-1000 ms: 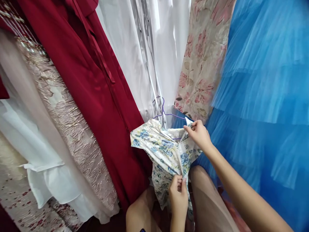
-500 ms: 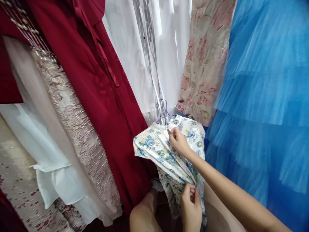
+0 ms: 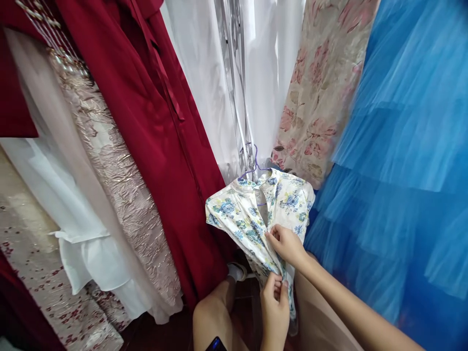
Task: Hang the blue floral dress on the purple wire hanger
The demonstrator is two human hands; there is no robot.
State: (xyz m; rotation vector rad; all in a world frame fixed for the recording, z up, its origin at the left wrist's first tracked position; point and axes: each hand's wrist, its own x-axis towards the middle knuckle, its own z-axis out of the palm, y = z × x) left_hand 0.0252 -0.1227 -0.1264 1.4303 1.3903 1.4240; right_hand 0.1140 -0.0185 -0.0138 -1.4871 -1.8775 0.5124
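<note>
A white dress (image 3: 226,207) with blue and green flowers and short sleeves hangs on a thin purple hanger (image 3: 257,158). Its front gapes from the collar down toward my right hand (image 3: 287,243), whose thumb and fingers pinch the cloth at the lower end of the gap. Whether a small fastener sits in that pinch is too small to make out. Lower down, my left hand (image 3: 276,302) grips the front of the same dress, fingers closed on gathered fabric. The skirt part falls between my legs, partly hidden by my left hand and wrist.
Long garments hang all round: a dark red gown (image 3: 146,146), white curtain-like cloth (image 3: 197,83), pink-flowered fabric (image 3: 314,107) and a tiered blue tulle dress (image 3: 395,136). Grey ribbons (image 3: 234,63) dangle above the hanger. A phone-like dark object (image 3: 215,344) shows by my knee (image 3: 210,317).
My right hand has moved down the dress front from near the collar, and the neckline now gapes open. My left hand keeps its grip lower down. A dark object has appeared at the bottom edge.
</note>
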